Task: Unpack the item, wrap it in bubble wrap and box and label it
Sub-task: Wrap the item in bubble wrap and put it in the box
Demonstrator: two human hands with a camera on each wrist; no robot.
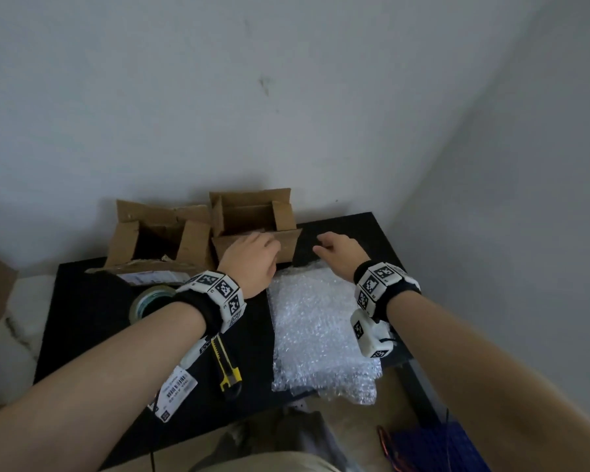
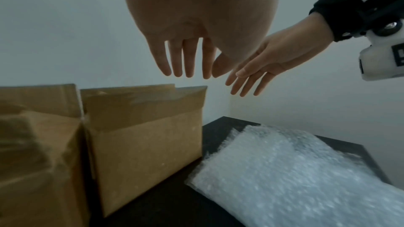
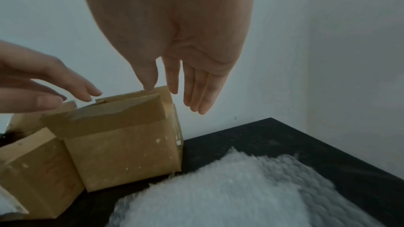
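Head view alone shows utility knife [image 1: 226, 364] (both hands' grips spread, holding nothing).

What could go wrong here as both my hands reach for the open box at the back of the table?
1. The right-hand box has loose raised flaps; grabbing a flap with the left hand could bend or tear it.
2. The bubble wrap overhangs the table front edge, so dragging the box across it might push it off.
3. The utility knife lies under the left forearm; a pull back might knock it.
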